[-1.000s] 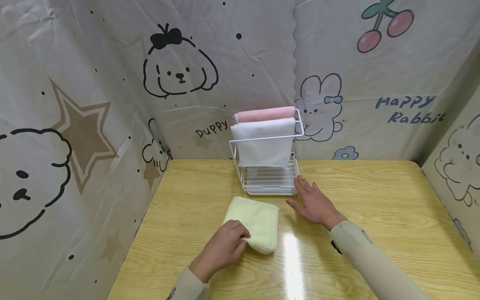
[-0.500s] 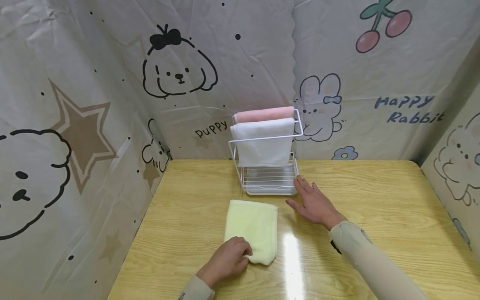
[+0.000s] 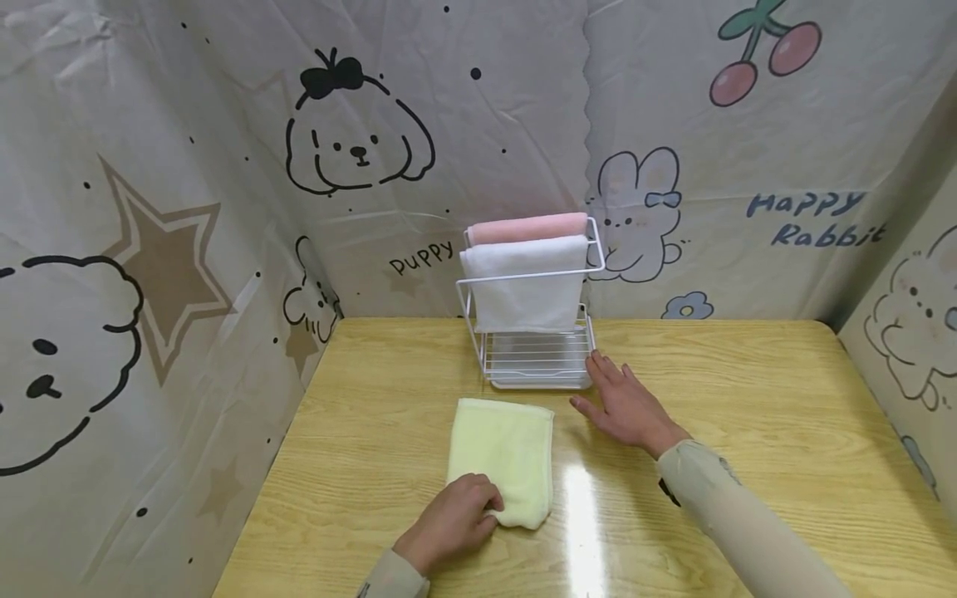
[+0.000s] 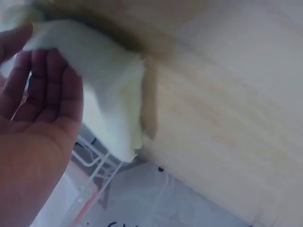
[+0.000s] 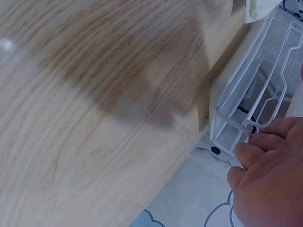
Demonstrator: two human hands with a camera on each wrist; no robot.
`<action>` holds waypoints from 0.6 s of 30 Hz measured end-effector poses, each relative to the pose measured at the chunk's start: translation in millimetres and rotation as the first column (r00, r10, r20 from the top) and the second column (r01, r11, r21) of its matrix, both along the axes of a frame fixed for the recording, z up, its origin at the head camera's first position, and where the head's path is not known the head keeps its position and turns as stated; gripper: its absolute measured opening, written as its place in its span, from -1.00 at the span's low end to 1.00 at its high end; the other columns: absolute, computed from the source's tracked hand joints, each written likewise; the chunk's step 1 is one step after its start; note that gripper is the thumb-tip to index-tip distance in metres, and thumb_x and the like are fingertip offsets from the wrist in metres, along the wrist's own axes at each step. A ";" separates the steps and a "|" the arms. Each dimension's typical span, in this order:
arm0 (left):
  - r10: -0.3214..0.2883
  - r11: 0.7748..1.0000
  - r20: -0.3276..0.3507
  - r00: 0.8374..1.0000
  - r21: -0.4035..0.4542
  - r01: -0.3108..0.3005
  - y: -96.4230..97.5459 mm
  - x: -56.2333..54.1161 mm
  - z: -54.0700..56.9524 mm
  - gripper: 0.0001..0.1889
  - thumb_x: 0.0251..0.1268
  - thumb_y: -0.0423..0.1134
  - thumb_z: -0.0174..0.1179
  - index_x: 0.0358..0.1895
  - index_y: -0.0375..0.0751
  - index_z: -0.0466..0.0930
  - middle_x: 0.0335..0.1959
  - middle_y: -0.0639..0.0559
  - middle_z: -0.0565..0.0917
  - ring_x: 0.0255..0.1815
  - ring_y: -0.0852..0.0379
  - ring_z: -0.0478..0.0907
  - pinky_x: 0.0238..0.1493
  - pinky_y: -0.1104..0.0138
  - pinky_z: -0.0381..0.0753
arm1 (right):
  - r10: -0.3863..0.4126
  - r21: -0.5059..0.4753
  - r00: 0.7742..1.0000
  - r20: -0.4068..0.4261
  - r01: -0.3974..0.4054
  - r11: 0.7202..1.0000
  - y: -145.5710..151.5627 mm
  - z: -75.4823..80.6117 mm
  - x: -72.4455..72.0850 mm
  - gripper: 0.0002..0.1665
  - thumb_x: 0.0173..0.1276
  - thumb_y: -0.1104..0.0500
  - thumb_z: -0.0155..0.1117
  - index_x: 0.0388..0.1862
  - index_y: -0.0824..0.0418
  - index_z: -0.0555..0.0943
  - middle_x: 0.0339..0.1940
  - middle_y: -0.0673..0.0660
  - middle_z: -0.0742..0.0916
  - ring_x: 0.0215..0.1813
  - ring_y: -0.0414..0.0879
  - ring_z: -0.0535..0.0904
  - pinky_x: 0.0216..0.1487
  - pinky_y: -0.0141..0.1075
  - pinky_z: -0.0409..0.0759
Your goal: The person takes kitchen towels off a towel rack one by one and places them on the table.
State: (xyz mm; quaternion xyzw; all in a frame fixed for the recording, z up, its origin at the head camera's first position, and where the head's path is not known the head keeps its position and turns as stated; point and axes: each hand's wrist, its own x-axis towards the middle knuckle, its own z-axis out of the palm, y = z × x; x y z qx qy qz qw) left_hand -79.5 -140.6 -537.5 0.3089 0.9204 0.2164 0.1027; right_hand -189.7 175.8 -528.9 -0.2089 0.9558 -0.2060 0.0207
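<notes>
A folded pale yellow towel (image 3: 503, 453) lies on the table in front of a white wire rack (image 3: 540, 357). My left hand (image 3: 454, 517) pinches the towel's near edge; in the left wrist view the cloth (image 4: 106, 71) runs from between thumb and fingers. My right hand (image 3: 631, 409) lies at the rack's right front corner, fingers fairly straight, the tips touching its side. In the right wrist view the fingers (image 5: 270, 146) meet the rack's wire frame (image 5: 255, 113). A white towel (image 3: 527, 291) hangs on the rack, with a pink towel (image 3: 531, 226) behind it.
The wood-grain table (image 3: 748, 432) reaches back to a cloth backdrop (image 3: 508, 100) printed with cartoon animals. More of this cloth stands along the left and right sides. The rack stands near the table's back edge over a pale tray (image 3: 538, 383).
My left hand has drawn back toward me with the near edge of the yellow towel, which now lies flatter and squarer. The right hand and the rack have stayed put.
</notes>
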 end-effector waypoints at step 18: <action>-0.007 0.997 -0.074 0.997 0.076 0.013 9.6 -16.1 34.3 -0.76 0.22 -0.25 0.43 -0.10 -0.28 0.73 -0.20 0.02 0.71 -0.14 0.19 0.59 -0.05 0.36 0.60 | -0.002 -0.005 1.000 -0.011 0.002 1.000 -0.1 0.2 0.6 -0.03 0.58 -0.25 -0.04 0.54 0.50 0.08 0.57 0.43 0.16 0.57 0.30 0.05 0.51 0.19 -0.06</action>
